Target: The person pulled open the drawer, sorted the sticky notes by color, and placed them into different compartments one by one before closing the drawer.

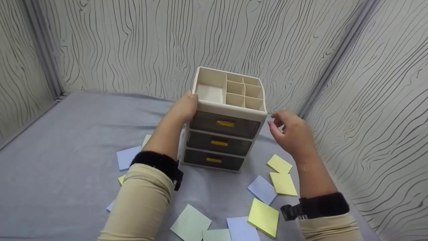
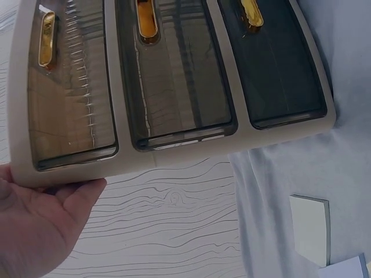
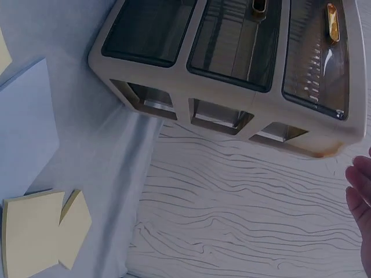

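A white desktop drawer organizer (image 1: 230, 110) stands upright on the grey cloth, with three dark see-through drawers and gold handles. Its top is divided into one large and several small compartments. My left hand (image 1: 185, 107) holds it at the upper left side, near the top rim; in the left wrist view that hand (image 2: 52, 214) lies against the side edge. My right hand (image 1: 294, 134) hovers apart from the organizer's right side, fingers loosely bent and nothing in them. Only part of that hand (image 3: 362, 197) appears in the right wrist view, near the organizer's top corner.
Yellow sticky-note pads (image 1: 263, 217), blue pads (image 1: 262, 189) and pale green pads (image 1: 191, 222) lie scattered in front and right of the organizer. More pads, including a blue one (image 1: 128, 158), lie left beside my forearm. Wood-grain patterned walls (image 1: 133, 43) enclose the table.
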`<control>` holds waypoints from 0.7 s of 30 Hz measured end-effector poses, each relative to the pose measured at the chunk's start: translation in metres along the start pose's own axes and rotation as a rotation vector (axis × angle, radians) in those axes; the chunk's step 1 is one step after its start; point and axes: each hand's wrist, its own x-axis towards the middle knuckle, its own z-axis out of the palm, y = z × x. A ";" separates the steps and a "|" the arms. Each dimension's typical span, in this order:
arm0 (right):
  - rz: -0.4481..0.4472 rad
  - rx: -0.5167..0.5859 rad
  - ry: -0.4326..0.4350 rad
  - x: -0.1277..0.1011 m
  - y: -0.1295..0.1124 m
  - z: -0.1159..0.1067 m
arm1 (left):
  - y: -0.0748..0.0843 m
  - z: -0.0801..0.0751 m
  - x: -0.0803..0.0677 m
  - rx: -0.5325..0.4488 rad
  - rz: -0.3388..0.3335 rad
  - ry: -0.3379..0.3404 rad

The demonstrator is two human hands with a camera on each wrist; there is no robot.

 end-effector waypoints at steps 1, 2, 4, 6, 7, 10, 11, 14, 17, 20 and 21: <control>-0.017 0.001 0.004 0.001 -0.003 0.001 | 0.000 0.000 0.000 -0.001 -0.002 0.001; -0.034 0.002 0.009 0.002 -0.006 0.002 | 0.000 0.000 0.001 0.000 -0.004 0.001; -0.076 0.005 0.022 0.004 -0.012 0.005 | 0.000 0.000 0.001 0.002 -0.003 0.002; -0.115 0.009 0.041 0.006 -0.016 0.009 | 0.000 0.000 0.001 -0.003 -0.004 0.000; -0.136 0.016 0.051 0.007 -0.018 0.011 | 0.000 0.000 0.000 -0.004 -0.003 0.000; -0.180 0.030 0.070 0.009 -0.023 0.017 | 0.000 0.001 0.000 -0.007 0.002 0.008; -0.190 0.039 0.070 0.010 -0.024 0.019 | 0.000 0.001 0.000 -0.007 0.005 0.009; -0.210 0.059 0.060 0.011 -0.030 0.023 | -0.001 0.002 0.001 -0.013 0.016 0.014; -0.216 0.060 0.043 0.013 -0.034 0.027 | -0.002 0.002 0.001 -0.020 0.019 0.015; -0.220 0.040 0.019 0.014 -0.038 0.031 | -0.002 0.003 0.001 -0.011 0.014 0.023; -0.223 0.033 0.013 0.015 -0.039 0.032 | -0.002 0.002 0.001 -0.006 0.011 0.024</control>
